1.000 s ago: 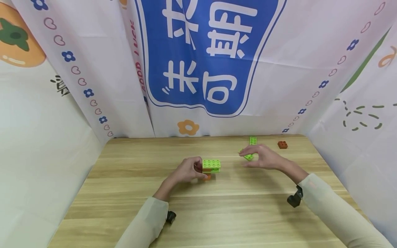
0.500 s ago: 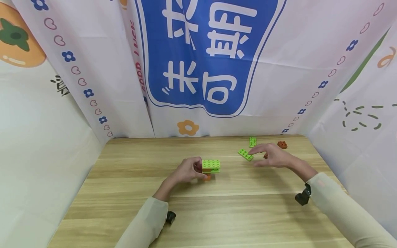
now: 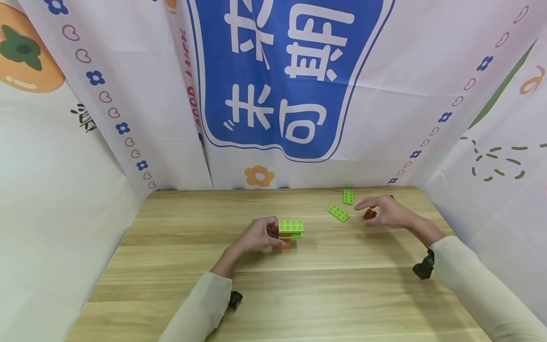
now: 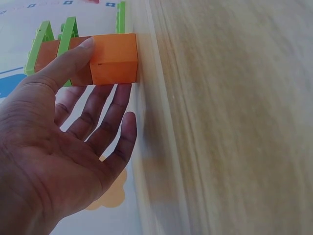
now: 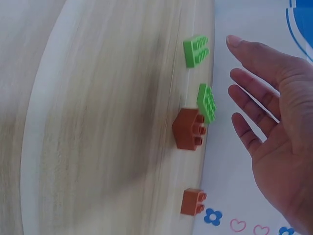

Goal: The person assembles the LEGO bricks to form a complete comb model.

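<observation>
In the head view my left hand [image 3: 259, 233] grips a small stack of toy building bricks [image 3: 291, 225] near the table's middle. The left wrist view shows the stack's orange brick [image 4: 115, 58] at the table end, then brown bricks between two green plates. The thumb lies along the near side, fingers behind. My right hand [image 3: 389, 212] hovers with spread fingers, holding nothing, over a brown brick [image 3: 370, 213]. In the right wrist view this brown brick [image 5: 188, 129] sits below the fingers, studs up toward the hand.
Two loose green plates, one nearer [image 3: 338, 213] and one farther back [image 3: 348, 196], lie left of my right hand. Another brown brick [image 5: 193, 201] stands by the table's back edge, mostly hidden by the hand in the head view. A printed cloth [image 3: 273, 95] hangs behind the table.
My right hand has moved to the right, from over the nearer green plate to over the brown brick, uncovering that plate. The left hand and the stack have stayed in place.
</observation>
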{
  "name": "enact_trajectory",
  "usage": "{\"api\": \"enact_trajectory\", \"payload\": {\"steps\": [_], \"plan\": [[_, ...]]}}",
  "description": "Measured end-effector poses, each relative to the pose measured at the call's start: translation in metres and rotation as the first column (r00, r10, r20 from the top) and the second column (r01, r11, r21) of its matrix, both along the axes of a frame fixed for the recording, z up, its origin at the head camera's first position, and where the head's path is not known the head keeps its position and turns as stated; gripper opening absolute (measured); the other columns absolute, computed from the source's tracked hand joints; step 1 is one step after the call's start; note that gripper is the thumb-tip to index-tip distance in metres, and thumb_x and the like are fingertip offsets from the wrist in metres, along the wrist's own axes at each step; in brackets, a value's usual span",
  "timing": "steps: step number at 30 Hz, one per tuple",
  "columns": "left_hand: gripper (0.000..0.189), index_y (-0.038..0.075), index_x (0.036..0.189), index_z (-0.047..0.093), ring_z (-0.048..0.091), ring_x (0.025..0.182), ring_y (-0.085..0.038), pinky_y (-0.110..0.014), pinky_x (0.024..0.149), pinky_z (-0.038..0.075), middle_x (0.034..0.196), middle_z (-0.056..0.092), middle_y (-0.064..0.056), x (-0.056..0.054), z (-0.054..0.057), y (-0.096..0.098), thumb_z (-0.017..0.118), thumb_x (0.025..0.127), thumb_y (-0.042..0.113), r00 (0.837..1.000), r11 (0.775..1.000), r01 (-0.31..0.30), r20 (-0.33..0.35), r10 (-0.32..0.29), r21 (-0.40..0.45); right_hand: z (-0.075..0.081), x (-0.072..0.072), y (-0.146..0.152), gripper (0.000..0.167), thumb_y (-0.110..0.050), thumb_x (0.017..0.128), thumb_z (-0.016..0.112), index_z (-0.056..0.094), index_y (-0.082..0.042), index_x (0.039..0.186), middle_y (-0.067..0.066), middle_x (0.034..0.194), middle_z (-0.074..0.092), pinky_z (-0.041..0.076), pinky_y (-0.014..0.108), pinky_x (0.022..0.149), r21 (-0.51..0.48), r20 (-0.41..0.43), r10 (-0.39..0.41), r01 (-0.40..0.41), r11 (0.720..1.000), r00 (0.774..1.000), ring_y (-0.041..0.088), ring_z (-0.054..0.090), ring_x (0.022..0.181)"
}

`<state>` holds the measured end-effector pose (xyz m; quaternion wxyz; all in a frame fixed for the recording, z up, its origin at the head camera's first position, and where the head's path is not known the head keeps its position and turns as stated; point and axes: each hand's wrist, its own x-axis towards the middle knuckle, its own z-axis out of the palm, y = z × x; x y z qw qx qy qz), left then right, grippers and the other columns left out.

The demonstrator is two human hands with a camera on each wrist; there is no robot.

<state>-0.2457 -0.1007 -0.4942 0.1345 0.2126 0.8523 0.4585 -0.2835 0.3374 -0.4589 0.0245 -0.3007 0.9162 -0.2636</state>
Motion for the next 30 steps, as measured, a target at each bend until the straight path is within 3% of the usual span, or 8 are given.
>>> {"api": "enact_trajectory", "payload": {"steps": [9, 30], "plan": [[0.032, 0.012, 0.093, 0.063, 0.067, 0.089, -0.016, -0.03, 0.08, 0.055, 0.099, 0.073, 0.0, -0.001, -0.001, 0.0, 0.093, 0.083, 0.016, 1.0, 1.0, -0.005, 0.007, 0.005, 0.001, -0.003, -0.002, 0.013, 0.047, -0.011, 0.084, 0.091, 0.074, 0.0, 0.126, 0.017, 0.127, 0.074, 0.051, 0.064, 0.1, -0.011, 0.043, -0.041, 0.041, 0.999, 0.998, 0.041, 0.068, 0.118], [0.034, 0.009, 0.093, 0.062, 0.066, 0.087, -0.015, -0.031, 0.079, 0.055, 0.097, 0.072, -0.001, -0.001, -0.002, 0.0, 0.094, 0.082, 0.015, 1.0, 1.0, 0.003, -0.005, -0.003, 0.017, -0.02, -0.011, 0.031, 0.055, -0.016, 0.083, 0.093, 0.072, 0.0, 0.131, 0.022, 0.134, 0.07, 0.053, 0.061, 0.1, -0.003, 0.117, -0.096, 0.097, 0.995, 0.988, 0.039, 0.068, 0.117]]}}
